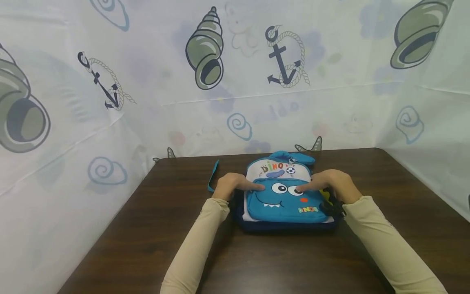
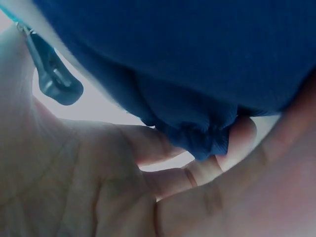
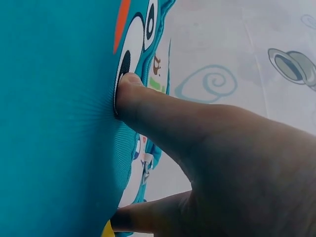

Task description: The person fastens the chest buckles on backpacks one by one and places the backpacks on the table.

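On table (image 1: 147, 228): one backpack (image 1: 286, 204), seemingly two hands.

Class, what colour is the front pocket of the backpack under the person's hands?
Turquoise blue front pocket, printed with a cartoon monster face; head view.

A makeshift recording booth rather than a lived-in room: a dark wooden table (image 1: 154, 228) closed in by a nautical-print curtain (image 1: 235, 73) (shells, anchors, spirals) on three sides.

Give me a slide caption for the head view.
Both hands, left and right, press a blue dinosaur backpack flat on a dark wooden table.
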`<action>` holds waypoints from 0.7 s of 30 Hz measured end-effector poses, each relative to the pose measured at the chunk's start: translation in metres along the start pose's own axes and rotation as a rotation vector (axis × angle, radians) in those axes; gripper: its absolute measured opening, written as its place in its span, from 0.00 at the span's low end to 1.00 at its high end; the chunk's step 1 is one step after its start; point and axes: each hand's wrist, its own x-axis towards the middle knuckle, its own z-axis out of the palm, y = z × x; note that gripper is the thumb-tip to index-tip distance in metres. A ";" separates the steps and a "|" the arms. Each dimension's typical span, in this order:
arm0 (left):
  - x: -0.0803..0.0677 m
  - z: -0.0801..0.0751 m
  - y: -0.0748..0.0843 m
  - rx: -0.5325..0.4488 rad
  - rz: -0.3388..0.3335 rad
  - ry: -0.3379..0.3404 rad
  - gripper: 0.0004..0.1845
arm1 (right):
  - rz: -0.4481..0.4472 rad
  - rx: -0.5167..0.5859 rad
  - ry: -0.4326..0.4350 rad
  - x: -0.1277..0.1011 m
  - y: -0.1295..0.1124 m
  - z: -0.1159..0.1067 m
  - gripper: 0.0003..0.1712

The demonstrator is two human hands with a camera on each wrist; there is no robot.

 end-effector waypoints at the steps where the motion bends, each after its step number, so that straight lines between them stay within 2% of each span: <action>1: 0.000 0.000 0.000 -0.006 0.000 0.002 0.62 | 0.001 0.009 0.000 0.000 0.000 0.000 0.64; 8: -0.001 -0.002 -0.001 0.000 0.039 -0.022 0.60 | -0.004 0.013 0.004 0.000 0.002 -0.001 0.64; 15: -0.007 -0.009 0.005 0.041 0.146 -0.046 0.55 | 0.003 0.017 -0.019 0.002 0.006 -0.003 0.64; 21: -0.010 -0.012 0.003 0.031 0.158 -0.025 0.58 | 0.008 0.020 -0.014 -0.002 0.005 -0.002 0.64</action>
